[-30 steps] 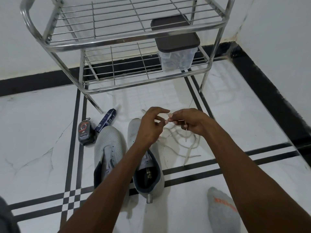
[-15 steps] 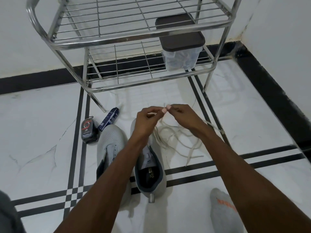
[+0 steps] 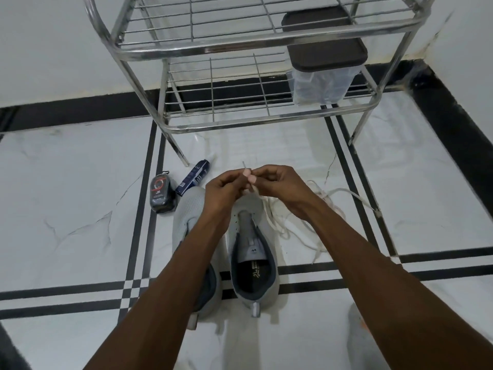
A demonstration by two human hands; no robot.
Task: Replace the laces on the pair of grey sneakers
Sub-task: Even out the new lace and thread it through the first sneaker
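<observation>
White marble-look floor (image 3: 66,198) with black inlay stripes and black skirting. Plain white walls (image 3: 48,44) meet in a corner. Steel wire rack (image 3: 240,46) stands against them.

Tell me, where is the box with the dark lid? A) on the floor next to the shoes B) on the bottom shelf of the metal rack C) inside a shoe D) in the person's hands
B: the clear box with the dark lid stands on the lower wire shelf of the metal rack, behind the two grey sneakers on the floor.
</observation>
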